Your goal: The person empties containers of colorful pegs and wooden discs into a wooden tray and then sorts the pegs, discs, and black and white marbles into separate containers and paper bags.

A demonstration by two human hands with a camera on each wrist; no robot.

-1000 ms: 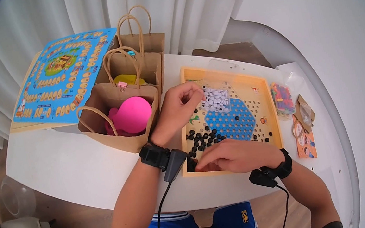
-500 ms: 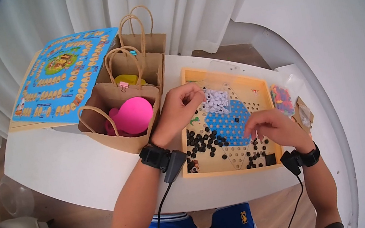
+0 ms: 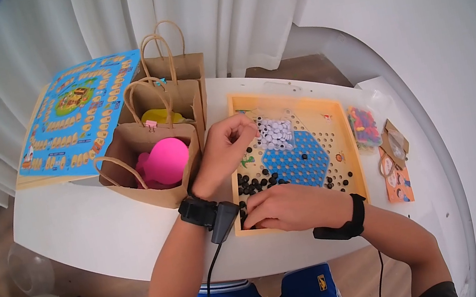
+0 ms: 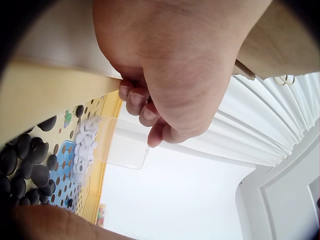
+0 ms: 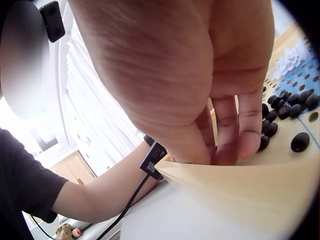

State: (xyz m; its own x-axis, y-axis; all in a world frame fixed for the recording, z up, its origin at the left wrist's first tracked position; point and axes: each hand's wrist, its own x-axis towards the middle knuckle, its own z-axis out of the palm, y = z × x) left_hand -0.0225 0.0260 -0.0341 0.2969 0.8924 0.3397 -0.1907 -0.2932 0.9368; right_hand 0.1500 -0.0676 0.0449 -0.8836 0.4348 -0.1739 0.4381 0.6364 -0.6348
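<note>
My left hand [image 3: 229, 143] is above the tray's left side, its fingers curled. In the left wrist view the thumb and a fingertip pinch the edge of a clear lid [image 4: 124, 147], beside a clear box of white pieces [image 4: 84, 150]. My right hand [image 3: 296, 207] reaches down into the tray's near left corner, beside black pieces [image 3: 247, 185]. Seen from the right wrist, its fingers [image 5: 248, 142] point down behind the wooden rim [image 5: 240, 175]; the rim hides the thumb tip, and whether anything is held cannot be seen.
Paper bags [image 3: 162, 190] stand left of the tray, one holding a pink object [image 3: 168, 162]. Behind them lies a blue game board [image 3: 76, 116]. Right of the tray are a box of coloured pieces [image 3: 364, 127] and an orange card [image 3: 398, 184].
My right hand moved left from over the blue grid at the tray's right, back to the near left corner where it was a second ago. My left hand has kept its place by the white pieces.
</note>
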